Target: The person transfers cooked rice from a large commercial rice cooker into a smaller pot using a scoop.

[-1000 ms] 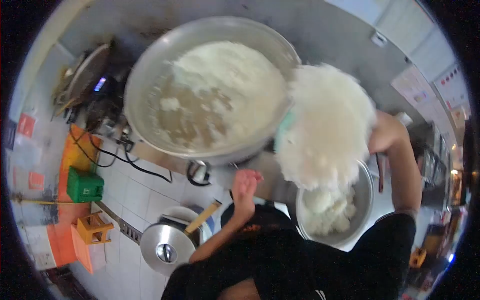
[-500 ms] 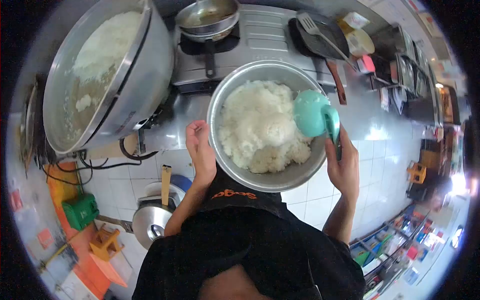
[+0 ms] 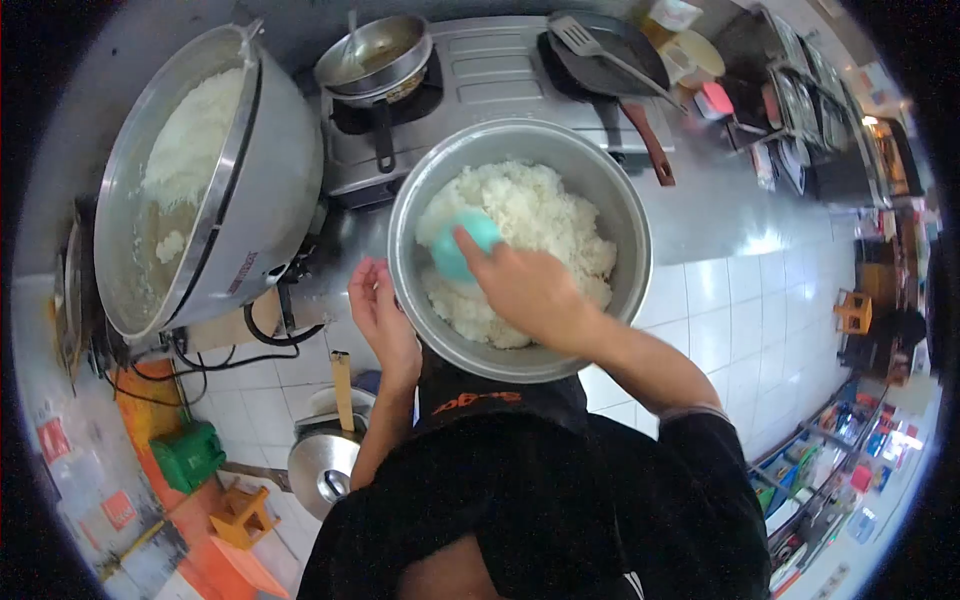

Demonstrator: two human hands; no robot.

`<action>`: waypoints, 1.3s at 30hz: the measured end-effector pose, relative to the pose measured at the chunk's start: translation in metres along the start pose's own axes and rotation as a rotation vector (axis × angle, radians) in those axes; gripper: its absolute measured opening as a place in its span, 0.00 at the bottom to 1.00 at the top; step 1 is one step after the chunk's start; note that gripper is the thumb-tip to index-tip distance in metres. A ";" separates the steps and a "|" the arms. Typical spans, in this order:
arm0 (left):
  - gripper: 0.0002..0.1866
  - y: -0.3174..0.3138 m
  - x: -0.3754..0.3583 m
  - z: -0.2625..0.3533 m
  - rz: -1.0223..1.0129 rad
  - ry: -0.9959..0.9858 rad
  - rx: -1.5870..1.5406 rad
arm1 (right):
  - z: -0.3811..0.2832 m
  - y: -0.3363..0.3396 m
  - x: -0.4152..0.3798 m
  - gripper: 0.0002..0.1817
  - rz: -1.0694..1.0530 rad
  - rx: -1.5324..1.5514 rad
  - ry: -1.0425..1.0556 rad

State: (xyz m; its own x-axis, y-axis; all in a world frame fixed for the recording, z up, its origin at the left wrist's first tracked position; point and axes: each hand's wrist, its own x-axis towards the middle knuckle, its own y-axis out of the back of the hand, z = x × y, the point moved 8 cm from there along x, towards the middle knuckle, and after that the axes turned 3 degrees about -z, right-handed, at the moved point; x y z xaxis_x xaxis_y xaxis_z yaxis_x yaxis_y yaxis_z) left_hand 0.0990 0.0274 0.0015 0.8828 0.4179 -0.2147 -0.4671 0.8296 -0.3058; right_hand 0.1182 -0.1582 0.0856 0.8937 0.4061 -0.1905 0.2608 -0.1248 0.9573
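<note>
A round metal pot (image 3: 625,290) holds a heap of white rice (image 3: 540,215). Over the rice's left part is a turquoise scoop (image 3: 468,248), gripped by my right hand (image 3: 530,290), with the index finger along it; the handle is mostly hidden under the hand. Close against the pot's left outer side is my left hand (image 3: 384,318), its fingers raised and slightly bent, with nothing in them.
A large steel rice vessel (image 3: 270,170) stands at the left. Behind the pot, a stove (image 3: 485,65) carries a small pan (image 3: 385,60) and a black pan (image 3: 610,60) with a slotted spatula (image 3: 615,58). A lidded pot (image 3: 325,460) is at lower left.
My right hand has swung the scoop from the pot's right side to its left. My left hand stays by the rim. The view has shifted slightly.
</note>
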 end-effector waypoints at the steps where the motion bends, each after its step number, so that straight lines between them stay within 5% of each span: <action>1: 0.15 0.004 -0.002 -0.001 -0.049 0.029 0.088 | -0.003 -0.002 -0.027 0.31 -0.094 -0.031 0.037; 5: 0.14 0.034 -0.018 -0.017 -0.049 0.122 0.204 | 0.055 -0.009 -0.089 0.30 -0.449 0.038 -0.178; 8: 0.12 0.029 -0.019 -0.007 -0.047 0.142 0.224 | 0.090 -0.004 -0.071 0.25 -0.329 0.054 -0.350; 14: 0.11 0.017 -0.014 0.002 -0.188 0.056 0.369 | 0.054 -0.014 -0.031 0.30 -0.065 0.021 -0.247; 21: 0.12 0.024 -0.014 -0.008 -0.104 0.078 0.290 | -0.016 -0.003 -0.049 0.33 -0.204 0.133 -0.030; 26: 0.12 0.023 -0.016 -0.004 -0.062 0.112 0.234 | 0.025 -0.028 -0.008 0.29 -0.128 0.032 -0.155; 33: 0.11 0.026 -0.018 -0.009 -0.052 0.017 0.181 | 0.046 -0.024 -0.067 0.28 -0.185 0.145 -0.332; 36: 0.11 0.025 -0.017 -0.011 -0.065 0.044 0.147 | 0.005 -0.028 -0.074 0.27 -0.370 0.099 -0.156; 39: 0.11 0.028 -0.015 -0.014 -0.064 0.053 0.215 | 0.001 -0.042 -0.042 0.27 -0.317 0.109 -0.125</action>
State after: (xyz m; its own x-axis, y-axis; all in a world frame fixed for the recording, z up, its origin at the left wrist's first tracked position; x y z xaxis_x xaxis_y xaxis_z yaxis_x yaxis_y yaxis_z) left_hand 0.0720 0.0393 -0.0167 0.9037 0.3465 -0.2514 -0.3838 0.9160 -0.1171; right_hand 0.0704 -0.1710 0.0531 0.7979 0.3273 -0.5061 0.5639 -0.1085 0.8187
